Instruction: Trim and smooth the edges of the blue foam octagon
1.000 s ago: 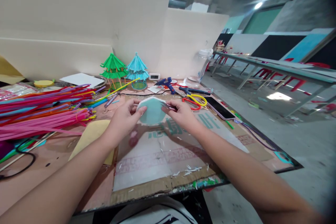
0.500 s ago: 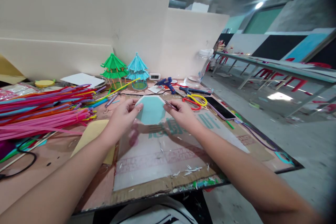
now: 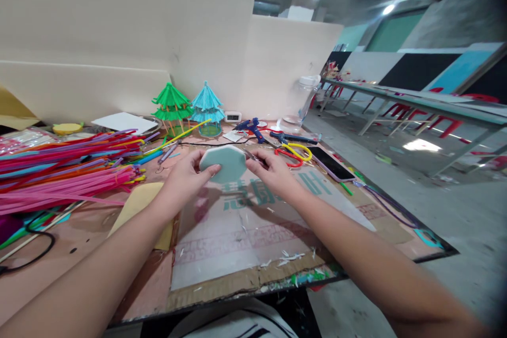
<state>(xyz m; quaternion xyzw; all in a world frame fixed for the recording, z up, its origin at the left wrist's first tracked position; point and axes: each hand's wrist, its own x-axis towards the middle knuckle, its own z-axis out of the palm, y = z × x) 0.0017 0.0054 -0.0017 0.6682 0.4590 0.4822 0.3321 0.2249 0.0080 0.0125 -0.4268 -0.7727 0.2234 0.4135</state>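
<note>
Between finger and thumb, my left hand (image 3: 195, 171) grips a pale blue-green octagonal piece (image 3: 226, 165) with a whitish rim, above the printed sheet. My right hand (image 3: 273, 169) is closed on a small thin tool (image 3: 253, 157), dark and metallic, whose tip lies close to the octagon's right edge. Its exact kind is too small to tell, and the fingers hide most of it. Beneath both hands lies a translucent plastic sheet (image 3: 237, 253) with green lettering, on top of cardboard.
Bundles of pipe cleaners (image 3: 71, 169) fill the left side. Two small pavilions, a green one (image 3: 171, 103) and a blue one (image 3: 206, 103), stand at the back. A glue gun (image 3: 251, 127), scissors (image 3: 293, 153), a phone (image 3: 331, 163) and a clear jug (image 3: 301, 100) lie or stand to the right.
The octagonal piece has tilted and turned, and sits slightly further left and higher at its lower edge. My left thumb now reaches further across its front. The right hand keeps its thin tool.
</note>
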